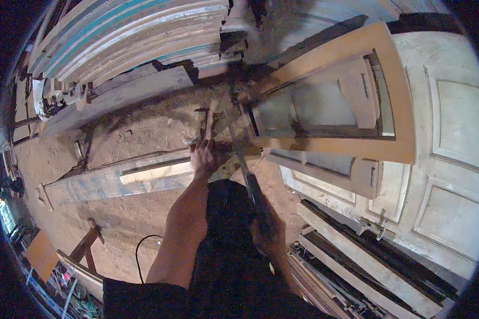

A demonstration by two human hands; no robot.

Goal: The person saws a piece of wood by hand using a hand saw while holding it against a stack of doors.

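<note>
My right hand [269, 229] is wrapped round the dark handle end of a long, narrow tool, apparently a handsaw [239, 151] seen nearly edge-on. Its thin grey blade points away from me, the tip lying just right of a short wooden strip [209, 121]. My left hand [204, 158] reaches forward, fingers closed around the near end of that strip; the exact grip is blurred. Below this hand lies a wide grey board [96, 183], with a paler batten [157, 173] on top of it.
A wooden frame with panels [404, 114] leans at the right, before pale panelled doors [452, 111]. Long timber lengths [356, 234] lie at lower right. Stacked boards [138, 32] fill the far left. A black cable [138, 250] curves over the earthen floor.
</note>
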